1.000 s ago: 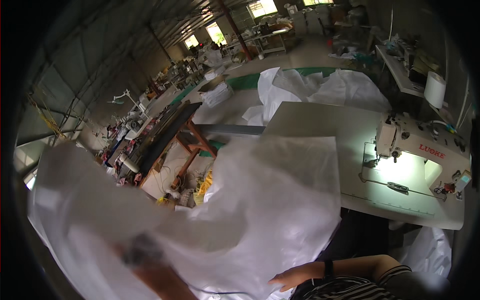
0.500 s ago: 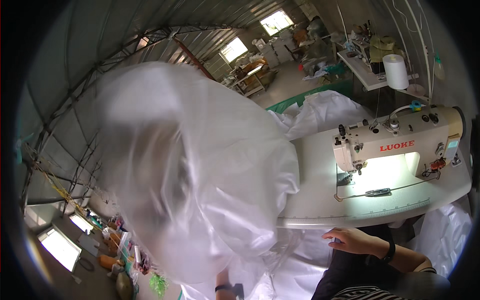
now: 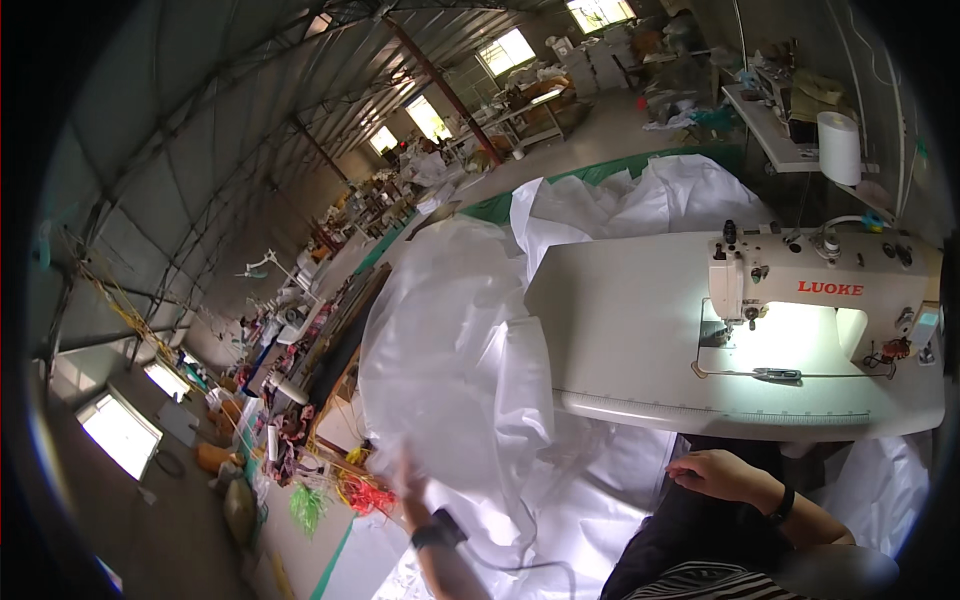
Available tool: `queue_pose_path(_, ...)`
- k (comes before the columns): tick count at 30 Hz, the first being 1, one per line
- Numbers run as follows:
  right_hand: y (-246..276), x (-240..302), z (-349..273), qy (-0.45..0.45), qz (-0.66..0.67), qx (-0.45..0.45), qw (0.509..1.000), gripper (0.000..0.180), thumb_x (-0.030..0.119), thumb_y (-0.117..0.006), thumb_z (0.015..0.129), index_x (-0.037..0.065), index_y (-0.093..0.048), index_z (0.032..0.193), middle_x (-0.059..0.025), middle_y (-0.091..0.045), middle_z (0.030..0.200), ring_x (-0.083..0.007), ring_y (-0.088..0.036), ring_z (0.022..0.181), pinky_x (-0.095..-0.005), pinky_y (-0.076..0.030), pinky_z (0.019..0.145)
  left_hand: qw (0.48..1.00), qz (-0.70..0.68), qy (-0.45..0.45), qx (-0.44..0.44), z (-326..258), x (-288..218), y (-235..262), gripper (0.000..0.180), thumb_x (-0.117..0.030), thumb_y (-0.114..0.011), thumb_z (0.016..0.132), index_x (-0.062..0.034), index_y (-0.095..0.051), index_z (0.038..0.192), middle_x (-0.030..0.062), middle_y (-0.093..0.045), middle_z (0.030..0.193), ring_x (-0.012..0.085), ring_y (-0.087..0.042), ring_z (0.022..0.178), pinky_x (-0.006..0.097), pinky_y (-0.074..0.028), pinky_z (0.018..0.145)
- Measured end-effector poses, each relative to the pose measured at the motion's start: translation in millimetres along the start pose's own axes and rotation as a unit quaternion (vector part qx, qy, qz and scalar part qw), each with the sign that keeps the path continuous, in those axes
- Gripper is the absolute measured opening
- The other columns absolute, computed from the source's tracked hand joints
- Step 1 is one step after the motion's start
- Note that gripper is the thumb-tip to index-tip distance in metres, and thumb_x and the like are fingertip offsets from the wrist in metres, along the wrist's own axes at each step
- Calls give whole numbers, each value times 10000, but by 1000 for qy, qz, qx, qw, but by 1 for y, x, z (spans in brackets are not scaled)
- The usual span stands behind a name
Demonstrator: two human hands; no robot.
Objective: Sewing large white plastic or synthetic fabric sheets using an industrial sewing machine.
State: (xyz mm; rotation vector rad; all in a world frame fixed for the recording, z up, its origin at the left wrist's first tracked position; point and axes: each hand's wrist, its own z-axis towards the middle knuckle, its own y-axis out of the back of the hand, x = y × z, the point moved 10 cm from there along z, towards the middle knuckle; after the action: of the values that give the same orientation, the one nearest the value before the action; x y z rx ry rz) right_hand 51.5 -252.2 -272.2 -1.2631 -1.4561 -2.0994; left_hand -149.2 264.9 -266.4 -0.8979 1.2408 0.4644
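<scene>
A large sheet of thin white shiny fabric (image 3: 455, 350) hangs off the left end of the sewing machine table (image 3: 630, 330) and spreads down toward my lap. My left hand (image 3: 408, 480), with a black band on its wrist, is at the fabric's left edge. Motion smears its fingers, so its grip cannot be made out. Below the table's front edge, my right hand (image 3: 722, 474) rests over my dark-clothed leg with its fingers curled. Whatever it may hold is hidden. The white sewing machine (image 3: 830, 290) stands lit at the right, and a small metal tool (image 3: 777, 375) lies near its needle.
More white fabric (image 3: 680, 195) is heaped behind the table, over a green edge. A white thread cone (image 3: 838, 147) stands at the back right. To the left are red strands (image 3: 365, 495), green strands (image 3: 307, 508) and cluttered benches. White fabric (image 3: 880, 490) also hangs at the lower right.
The billowing fabric has dropped and shrunk to the right, uncovering the benches at left. My left hand has come into view from beneath it. My right hand stays near the same place.
</scene>
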Motion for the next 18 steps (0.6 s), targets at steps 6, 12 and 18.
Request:
queue_pose_path(6,37,40,21,-24,14,-28,999,307,203,-616,925,32,-629,1179,-146,-685,1110,-311,-651,1021,-385,-503,899,944,267,-34,192,-28,145,-188,529,-115,-630,890,-34,-500,1397,106,-560,1350,204,-520,1229,318,-443,997)
queue_pose_path(12,31,111,73,156,-243,-191,938,515,152,-725,798,75,-555,1278,-125,-525,1357,-342,-512,1230,-520,-374,1059,648,553,-106,512,-173,267,-247,516,-95,-632,881,-23,-515,1379,113,-585,1317,207,-532,1223,323,-446,995)
queue_pose_path(18,23,-15,127,-29,-107,-175,978,336,44,-685,750,81,-647,1082,-68,-668,975,-272,-633,968,-484,-432,976,718,330,259,556,-154,221,-114,464,-23,-646,835,12,-573,1292,126,-653,1198,207,-595,1159,320,-488,948)
